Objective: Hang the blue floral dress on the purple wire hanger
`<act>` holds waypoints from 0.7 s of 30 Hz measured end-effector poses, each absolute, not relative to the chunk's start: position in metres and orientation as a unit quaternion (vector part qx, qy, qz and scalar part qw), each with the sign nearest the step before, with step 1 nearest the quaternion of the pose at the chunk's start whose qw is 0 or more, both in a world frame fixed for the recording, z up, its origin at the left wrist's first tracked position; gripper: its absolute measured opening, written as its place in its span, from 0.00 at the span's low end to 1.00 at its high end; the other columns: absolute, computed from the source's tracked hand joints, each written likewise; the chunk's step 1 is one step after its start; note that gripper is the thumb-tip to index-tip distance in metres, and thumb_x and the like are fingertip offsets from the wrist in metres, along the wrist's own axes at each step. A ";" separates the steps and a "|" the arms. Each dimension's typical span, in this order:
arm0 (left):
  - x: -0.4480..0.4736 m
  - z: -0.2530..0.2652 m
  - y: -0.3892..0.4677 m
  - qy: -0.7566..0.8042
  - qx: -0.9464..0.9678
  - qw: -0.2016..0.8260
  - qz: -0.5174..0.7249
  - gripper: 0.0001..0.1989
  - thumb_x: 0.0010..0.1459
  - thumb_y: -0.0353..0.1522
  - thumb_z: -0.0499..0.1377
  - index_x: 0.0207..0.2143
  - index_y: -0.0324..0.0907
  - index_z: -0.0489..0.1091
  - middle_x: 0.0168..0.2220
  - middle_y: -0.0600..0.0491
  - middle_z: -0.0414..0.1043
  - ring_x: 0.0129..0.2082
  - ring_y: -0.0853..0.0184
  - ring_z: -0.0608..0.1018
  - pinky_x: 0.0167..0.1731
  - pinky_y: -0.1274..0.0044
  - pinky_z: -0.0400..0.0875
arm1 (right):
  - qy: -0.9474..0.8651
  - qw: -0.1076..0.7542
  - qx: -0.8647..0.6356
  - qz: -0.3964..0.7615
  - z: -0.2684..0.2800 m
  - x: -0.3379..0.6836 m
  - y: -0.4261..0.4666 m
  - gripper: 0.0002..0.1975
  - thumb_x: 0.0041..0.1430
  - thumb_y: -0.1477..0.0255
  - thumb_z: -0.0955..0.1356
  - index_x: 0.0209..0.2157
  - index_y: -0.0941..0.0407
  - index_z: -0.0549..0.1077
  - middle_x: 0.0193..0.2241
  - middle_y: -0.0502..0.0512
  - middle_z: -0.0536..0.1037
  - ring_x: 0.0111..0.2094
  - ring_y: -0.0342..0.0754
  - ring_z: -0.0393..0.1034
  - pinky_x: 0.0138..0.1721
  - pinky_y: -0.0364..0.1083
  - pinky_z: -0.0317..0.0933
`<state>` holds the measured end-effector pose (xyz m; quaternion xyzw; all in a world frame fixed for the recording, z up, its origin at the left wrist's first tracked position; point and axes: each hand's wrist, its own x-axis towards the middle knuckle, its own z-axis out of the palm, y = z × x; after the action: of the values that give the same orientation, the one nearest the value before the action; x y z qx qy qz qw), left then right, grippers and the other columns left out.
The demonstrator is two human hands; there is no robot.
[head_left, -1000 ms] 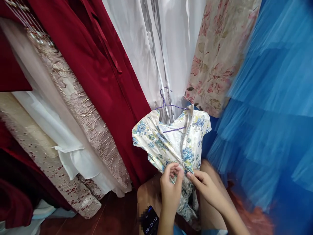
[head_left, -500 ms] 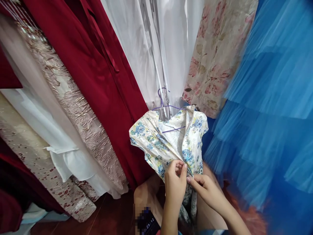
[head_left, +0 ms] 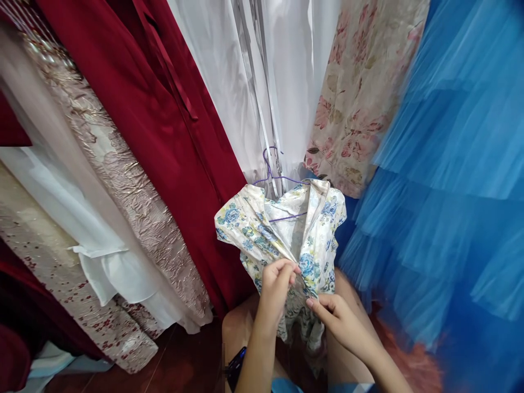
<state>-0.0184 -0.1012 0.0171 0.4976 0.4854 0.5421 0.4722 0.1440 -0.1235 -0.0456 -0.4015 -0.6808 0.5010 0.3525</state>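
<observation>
Cream cap-sleeve garment w/ blue floral print (head_left: pixel 262 237): neckline pointing away, long axis running twd person, lower part btwn bare legs (head_left: pixel 239 327). On purple wire hanger (head_left: pixel 269 176). L hand (head_left: pixel 279 279) + R hand (head_left: pixel 333 312) each pinching front edge, covering part of it. Behind: long white fabric (head_left: pixel 290 93); dark-red satin cloth (head_left: pixel 164 142) to L, tiered blue tulle (head_left: pixel 442 164) to R.

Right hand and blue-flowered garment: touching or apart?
Touching. In the head view, the right hand pinches the front edge of the blue-flowered garment between thumb and fingers.
</observation>
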 end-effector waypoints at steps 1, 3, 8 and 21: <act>-0.022 0.025 -0.095 0.461 0.468 0.518 0.548 0.11 0.57 0.34 0.58 0.27 0.35 0.72 0.18 0.59 0.58 0.16 0.78 0.56 0.17 0.83 0.47 | -0.680 0.355 -0.405 0.498 -0.048 0.142 -0.124 0.23 0.66 0.56 0.59 0.22 0.54 0.50 0.22 0.45 0.49 0.24 0.41 0.44 0.26 0.44 0.41; -0.028 0.044 -0.081 0.415 0.411 0.582 0.566 0.11 0.53 0.35 0.63 0.31 0.33 0.74 0.18 0.61 0.56 0.15 0.80 0.52 0.15 0.83 0.44 | -0.678 0.360 -0.410 0.492 -0.055 0.139 -0.123 0.23 0.67 0.56 0.59 0.22 0.54 0.49 0.22 0.45 0.48 0.24 0.41 0.44 0.26 0.44 0.41; -0.034 0.098 -0.037 0.349 0.302 0.627 0.627 0.10 0.48 0.28 0.65 0.33 0.29 0.74 0.18 0.64 0.53 0.13 0.84 0.51 0.12 0.87 0.44 | -0.678 0.367 -0.412 0.485 -0.066 0.134 -0.119 0.23 0.67 0.56 0.58 0.23 0.54 0.49 0.22 0.45 0.47 0.24 0.41 0.43 0.25 0.45 0.39; -0.029 0.158 0.010 0.357 0.452 0.487 0.657 0.05 0.52 0.26 0.61 0.30 0.31 0.75 0.20 0.58 0.62 0.12 0.84 0.54 0.12 0.86 0.42 | -0.708 0.344 -0.409 0.461 -0.078 0.147 -0.101 0.24 0.67 0.56 0.58 0.21 0.55 0.55 0.20 0.45 0.54 0.24 0.42 0.50 0.27 0.44 0.44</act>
<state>-0.0287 0.0099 0.1579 0.4516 0.3570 0.6570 0.4868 0.1472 -0.1011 -0.0784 -0.4095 -0.7081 0.4607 0.3444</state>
